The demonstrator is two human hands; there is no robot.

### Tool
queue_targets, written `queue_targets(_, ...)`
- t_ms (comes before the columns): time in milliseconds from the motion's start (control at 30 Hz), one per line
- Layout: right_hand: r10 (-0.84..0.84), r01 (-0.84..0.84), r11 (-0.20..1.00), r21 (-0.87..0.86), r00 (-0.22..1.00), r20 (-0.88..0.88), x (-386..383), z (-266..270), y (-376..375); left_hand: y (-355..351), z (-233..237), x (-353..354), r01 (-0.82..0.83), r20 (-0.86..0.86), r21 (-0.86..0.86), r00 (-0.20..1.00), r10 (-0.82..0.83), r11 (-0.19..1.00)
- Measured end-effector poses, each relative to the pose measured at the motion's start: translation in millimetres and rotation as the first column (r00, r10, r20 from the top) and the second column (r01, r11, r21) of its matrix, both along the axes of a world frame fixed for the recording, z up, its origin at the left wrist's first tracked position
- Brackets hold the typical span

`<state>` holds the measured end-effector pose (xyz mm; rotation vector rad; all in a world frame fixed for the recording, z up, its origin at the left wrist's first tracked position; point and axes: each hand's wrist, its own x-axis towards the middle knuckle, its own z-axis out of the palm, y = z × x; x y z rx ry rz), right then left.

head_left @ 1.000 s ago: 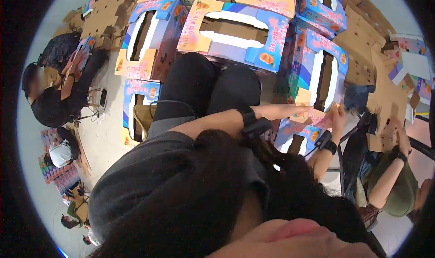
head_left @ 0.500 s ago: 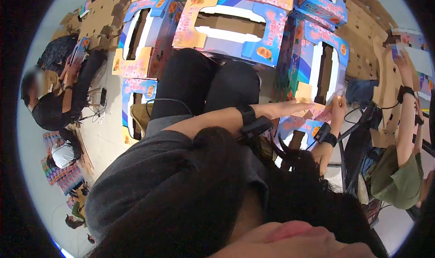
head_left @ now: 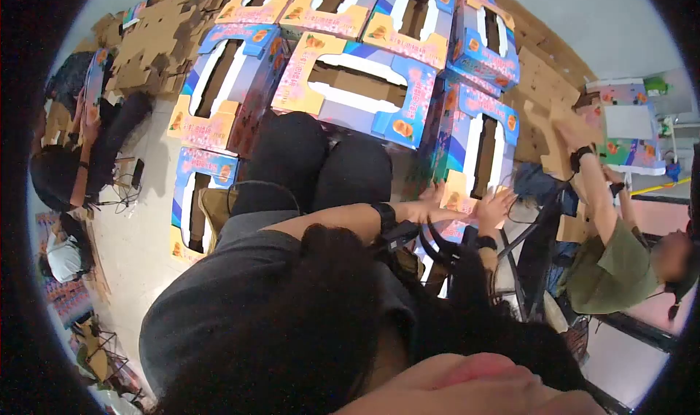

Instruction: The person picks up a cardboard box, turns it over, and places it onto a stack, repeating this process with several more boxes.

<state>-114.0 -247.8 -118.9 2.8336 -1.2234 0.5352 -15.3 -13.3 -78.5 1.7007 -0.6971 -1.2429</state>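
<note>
A printed cardboard box (head_left: 502, 134) with a long cut-out top stands in front of my hands, its peach-coloured end nearest me. My left hand (head_left: 425, 208) is at the left of that near end, fingers apart, some along the side wall and some reaching across the front. At the right corner, my right hand (head_left: 496, 208) touches the box with its fingers stretched out. Both wrists wear dark bands with small devices. Partly hidden beneath my hands is another printed box (head_left: 453, 233).
More printed boxes surround my knees: a sideways box (head_left: 357, 83) ahead, a box (head_left: 226, 87) at the left, and several behind. Co-workers sit at the left; at the right, a person in a green shirt (head_left: 612, 269) reaches toward cardboard sheets (head_left: 543, 87).
My view has shifted. My right hand has gone from a pinch at the box's right edge to spread fingers on its near corner. My left hand's fingers have spread at the left side.
</note>
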Motion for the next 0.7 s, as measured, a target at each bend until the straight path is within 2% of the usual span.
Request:
queue_targets(33, -0.090, 0.100, 0.992, 0.074, 0.987, -0.131, 3, 10, 20, 6, 6, 3, -0.004, 0.025, -0.024, 1.000, 0.005, 1.000)
queue_targets(100, 0.005, 0.009, 0.994, 0.112, 0.992, -0.123, -8, 0, 36, 22, 24, 9, -0.002, 0.080, -0.054, 0.997, 0.007, 0.999)
queue_targets(133, 0.026, -0.009, 0.995, 0.099, 0.983, -0.179, -15, -9, 43, 30, 34, 13, 0.005, 0.109, -0.058, 0.994, 0.001, 0.998)
queue_targets(167, 0.043, -0.023, 0.996, 0.087, 0.971, -0.236, -22, -13, 52, 35, 39, 14, -0.021, 0.145, -0.132, 0.989, 0.040, 0.991)
queue_targets(233, 0.129, -0.105, 0.987, 0.122, 0.970, -0.206, -36, -6, 83, 47, 44, 13, -0.059, 0.205, -0.271, 0.972, 0.118, 0.961)
queue_targets(333, 0.233, -0.220, 0.972, 0.085, 0.948, -0.218, -51, -8, 105, 59, 45, 14, 0.036, 0.500, -0.456, 0.837, 0.223, 0.889)
queue_targets(367, 0.257, -0.248, 0.966, 0.069, 0.937, -0.236, -58, -12, 112, 73, 62, 10, 0.033, 0.561, -0.555, 0.752, 0.344, 0.831)
queue_targets(433, 0.249, -0.210, 0.966, 0.149, 0.911, -0.330, -58, 4, 128, 83, 69, 0, 0.050, 0.606, -0.580, 0.693, 0.390, 0.813)
queue_targets(500, 0.282, -0.210, 0.941, 0.264, 0.920, -0.273, -61, 0, 118, 96, 84, -5, 0.105, 0.548, -0.615, 0.769, 0.328, 0.782)
queue_targets(567, 0.392, -0.228, 0.882, 0.413, 0.841, -0.373, -47, 34, 115, 125, 99, -9, 0.109, 0.570, -0.686, 0.695, 0.438, 0.720)
queue_targets(633, 0.500, -0.231, 0.763, 0.603, 0.802, -0.326, -39, 34, 90, 170, 126, 3, 0.102, 0.512, -0.693, 0.767, 0.388, 0.714)
queue_targets(667, 0.590, -0.232, 0.617, 0.752, 0.768, -0.247, -30, 77, 110, 186, 134, 15, 0.115, 0.522, -0.666, 0.777, 0.351, 0.737)
queue_targets(700, 0.725, -0.305, 0.535, 0.787, 0.645, -0.243, -21, 85, 99, 206, 137, 28, 0.140, 0.543, -0.709, 0.734, 0.409, 0.691)
